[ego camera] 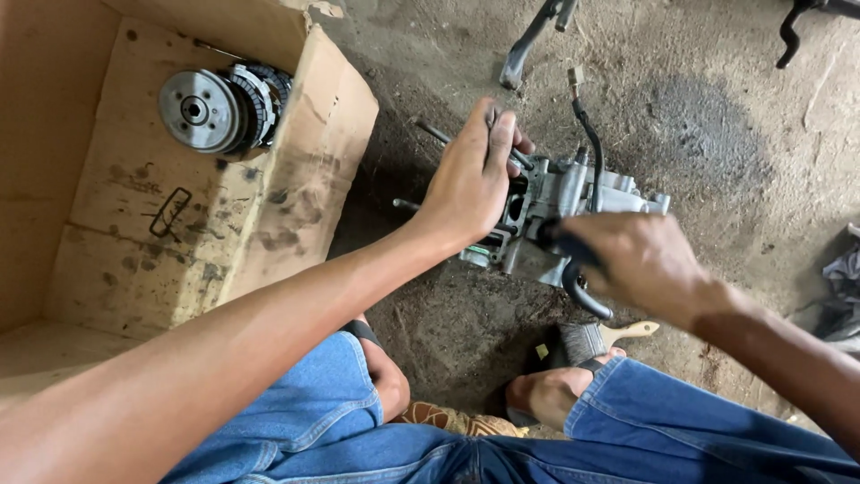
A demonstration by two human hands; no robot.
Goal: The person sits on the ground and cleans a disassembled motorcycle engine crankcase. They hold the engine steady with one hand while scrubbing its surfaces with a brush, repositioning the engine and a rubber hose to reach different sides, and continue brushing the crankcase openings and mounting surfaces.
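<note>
We're crouched over a dirt floor (717, 116), no bench here. A grey metal engine block (573, 202) w/ long studs sits on the ground about mid-floor, just ahead of our knees. Our left hand (470, 184) presses down on its near-left end, fingers curled over the top and closed round one stud, prob. to keep the block from rocking. Our right hand (640, 260) is clenched round a black-handled tool (573, 269) held against the block's right side; the working tip is hidden, so we can't tell what kind of tool it is. A black cable (591, 148) w/ a small connector rises from the block's top.

At the floor's left edge lies a big brown cardboard box (296, 197), flaps open, inside stained w/ dark oily marks; no label shows. A round clutch assembly (224, 108) rests in its far corner, seemingly parked there to keep it off the dirt. A paintbrush (600, 339) w/ pale wooden handle lies by our right foot. A dark rag (842, 278) sits at the right edge.
</note>
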